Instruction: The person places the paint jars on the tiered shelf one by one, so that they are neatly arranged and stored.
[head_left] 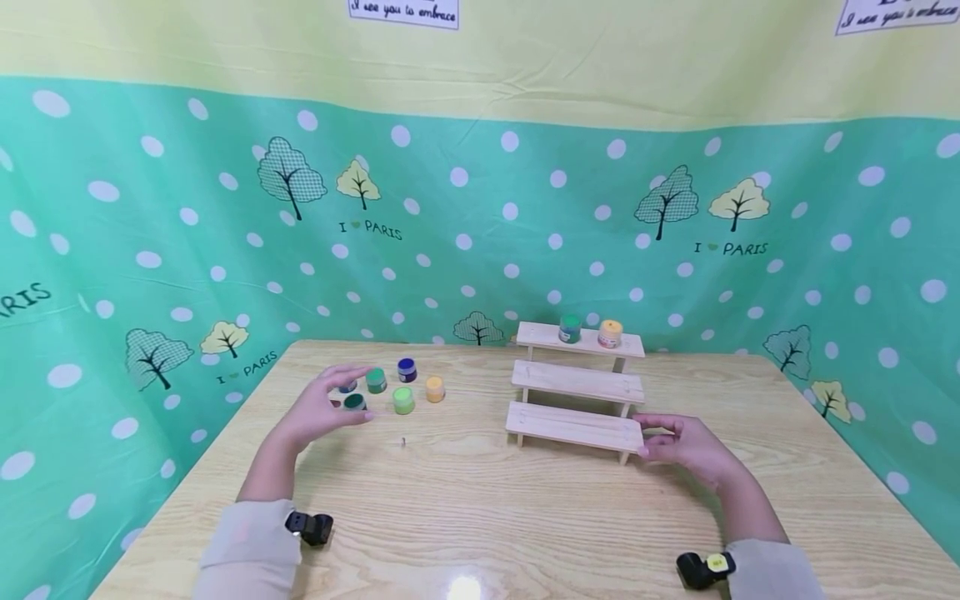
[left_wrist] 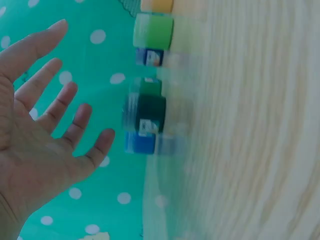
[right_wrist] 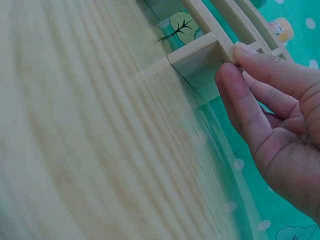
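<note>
A: Hovering over the jars, the left hand [head_left: 318, 410] has fingers spread & released, nothing in it. Nearest is the dark green jar [head_left: 354, 402], just beside the fingertips, w/ a blue jar [head_left: 347, 387] partly behind the hand.

B: And the right hand [head_left: 686, 447]?

A: Fingertips rest on the right end of the stepped rack [head_left: 576, 425], bottom tier; thumb & forefinger seem to pinch the edge, though the wrist view is blurred.

B: How to go about it well?

A: I'd say come down over the dark green jar, grip the sides w/ thumb & two fingers, and keep the rack steadied. The neighbours crowd close: teal jar [head_left: 376, 380], light green jar [head_left: 403, 400], orange jar [head_left: 435, 388], navy jar [head_left: 407, 369].

B: Materials?

A: Small round pots, smooth lids, prob. plastic. Rack is pale bare wood, three flat slats; top one carries a green jar [head_left: 570, 328] & a yellow-lidded jar [head_left: 610, 333]. Bench [head_left: 480, 517] is light wood-grain.
</note>
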